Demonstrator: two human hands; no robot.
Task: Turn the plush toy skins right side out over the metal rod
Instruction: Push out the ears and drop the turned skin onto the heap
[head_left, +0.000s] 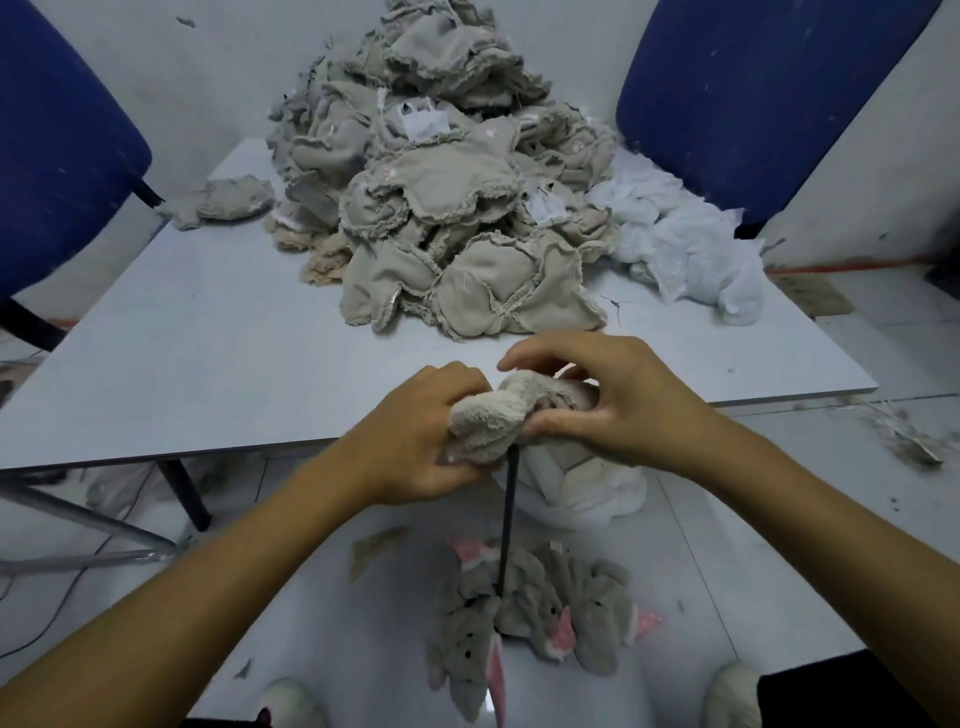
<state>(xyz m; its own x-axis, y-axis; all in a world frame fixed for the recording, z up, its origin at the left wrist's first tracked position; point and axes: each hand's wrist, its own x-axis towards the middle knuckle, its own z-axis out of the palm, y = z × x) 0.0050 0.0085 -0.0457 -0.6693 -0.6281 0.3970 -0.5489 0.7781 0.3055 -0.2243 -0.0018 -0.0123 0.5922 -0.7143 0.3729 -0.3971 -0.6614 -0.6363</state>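
Atop the metal rod (508, 519), both hands (530, 415) grip a plush skin (493, 421)

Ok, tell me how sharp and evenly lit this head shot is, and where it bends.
Head view: soft, even light with no glare and only faint shadows; wide-angle distortion bows the pale grey table edge and the blue chairs at the corners; both hands, left and right, and the cream fluffy plush skin are fairly sharp; the thin dark metal rod looks slightly soft.
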